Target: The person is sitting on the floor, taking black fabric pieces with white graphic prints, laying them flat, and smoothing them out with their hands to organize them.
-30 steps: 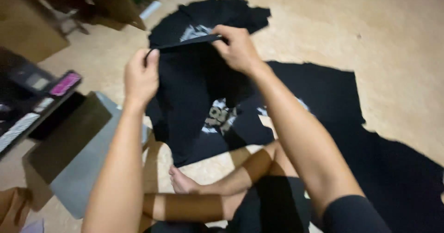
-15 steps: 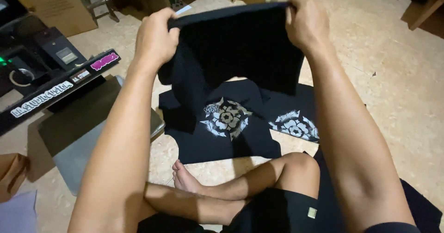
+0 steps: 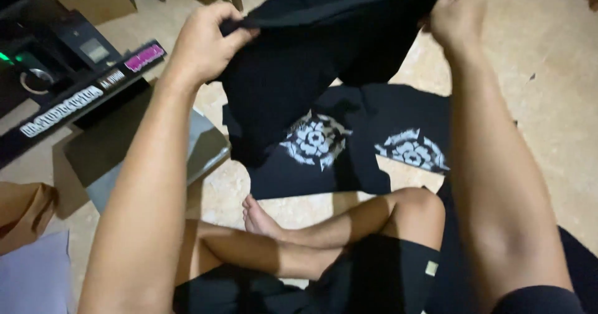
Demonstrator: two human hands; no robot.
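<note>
Head view looks down on a person sitting cross-legged on the floor, holding a black shirt (image 3: 311, 58) up in the air between both hands. Left hand (image 3: 205, 43) is at about 10 o'clock in the frame, fingers curled tight over one end of the top edge; right hand (image 3: 458, 18) is up at about 1 o'clock, pinching the other end. So the shirt's long axis runs pretty much 9 to 3 between the two grips, tilted a bit upward toward the right hand, and the fabric sags and hangs down toward 6 o'clock from that line. Neither hand is really nearer to it, since both are clamped right on the edge (the cloth is stretched fairly taut between them). Below the hanging part, on the floor at roughly 5 o'clock from the left hand, lie more black shirts with a pale rosette print (image 3: 314, 141), and a second print (image 3: 414, 149) just beside it toward 3 o'clock. The held shirt hangs clear above those, though its lower corner covers part of them from this angle, so I can't tell if it brushes them. Off at 9 o'clock sits a dark press machine (image 3: 68, 71) with a grey pad (image 3: 205, 146), well apart from the right hand.
</note>
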